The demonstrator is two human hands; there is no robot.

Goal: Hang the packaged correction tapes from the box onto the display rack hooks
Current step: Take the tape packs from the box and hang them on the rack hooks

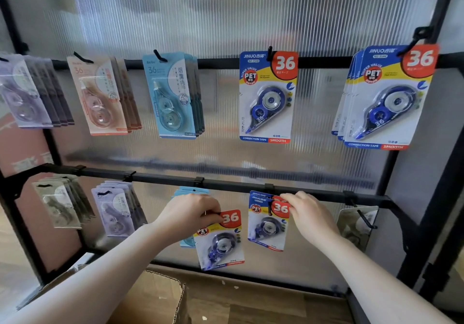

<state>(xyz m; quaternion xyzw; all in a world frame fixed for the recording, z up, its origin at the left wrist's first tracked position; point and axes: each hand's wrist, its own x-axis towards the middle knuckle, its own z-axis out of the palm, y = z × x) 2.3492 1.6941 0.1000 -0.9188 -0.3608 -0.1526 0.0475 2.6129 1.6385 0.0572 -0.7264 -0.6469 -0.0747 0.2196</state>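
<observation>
Correction tape packs are hanging in stacks along two black rails of the display rack (251, 185). Open gap is showing on the lower rail between the blue stack and the far-right hook (365, 219). Cardboard box (155, 296) is sitting on the floor below, flaps open. Left hand (190, 213) is pinching the top of one blue pack (221, 243), holding it loose, tilted, just left of the hook. Right hand (308, 215) is gripping the top right corner of the hung blue stack (267, 225) on the lower rail, fingers curled on it.
</observation>
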